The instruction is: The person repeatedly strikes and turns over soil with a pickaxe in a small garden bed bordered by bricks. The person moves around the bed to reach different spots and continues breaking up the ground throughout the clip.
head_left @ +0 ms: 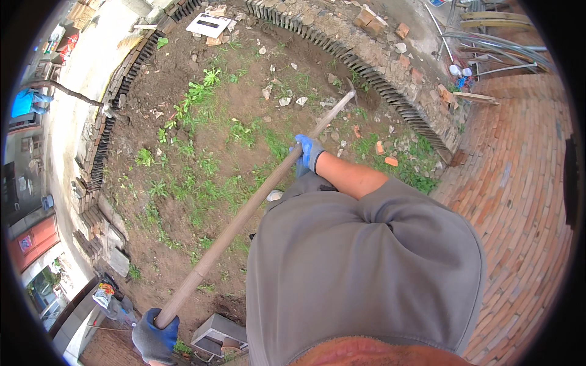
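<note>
A long wooden handle (244,213) runs from the lower left up to a metal hoe head (353,90) resting on the soil of a garden bed (183,73). My left hand (155,338), in a dark blue glove, grips the butt end of the handle at the lower left. My right hand (308,152), in a brighter blue glove, is closed around the handle about two thirds of the way up, with the bare forearm reaching out from a grey sleeve (366,256). Green weeds (195,97) grow in patches under and left of the handle.
A curved edging of upright bricks (378,79) rings the bed, and loose brick pieces (390,161) and stones lie on the soil. Red brick paving (519,183) lies on the right, metal rods (488,43) at the top right. A concrete block (217,334) sits near my feet.
</note>
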A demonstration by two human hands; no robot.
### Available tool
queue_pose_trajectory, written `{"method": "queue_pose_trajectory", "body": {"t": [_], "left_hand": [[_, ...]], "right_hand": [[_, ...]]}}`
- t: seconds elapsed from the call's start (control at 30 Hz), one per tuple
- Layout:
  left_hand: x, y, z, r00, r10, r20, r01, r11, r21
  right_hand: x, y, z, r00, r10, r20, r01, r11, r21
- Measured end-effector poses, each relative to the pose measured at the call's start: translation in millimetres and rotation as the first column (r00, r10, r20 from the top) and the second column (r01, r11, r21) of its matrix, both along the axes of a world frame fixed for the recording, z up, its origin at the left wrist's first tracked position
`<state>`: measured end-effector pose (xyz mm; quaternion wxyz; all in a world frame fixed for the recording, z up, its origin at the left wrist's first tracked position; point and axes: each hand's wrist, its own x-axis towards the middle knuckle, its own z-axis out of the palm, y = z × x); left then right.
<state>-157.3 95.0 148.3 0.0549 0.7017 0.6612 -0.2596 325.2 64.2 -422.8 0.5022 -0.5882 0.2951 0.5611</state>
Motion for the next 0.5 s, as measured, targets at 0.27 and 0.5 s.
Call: {"method": "queue_pose_trajectory", "body": {"t": [0.27,0.5], "left_hand": [[119,44,-19,0.996,0.072,0.046,-0.059,0.973,-0.225],[229,49,-33,0.979,-0.045,0.197,0.066,0.993,-0.103]], "right_hand": [[117,40,-10,0.996,-0.074,0.049,0.074,0.997,0.003],[219,57,-37,0.998,0.022,0.058,-0.023,1.000,0.014]]}}
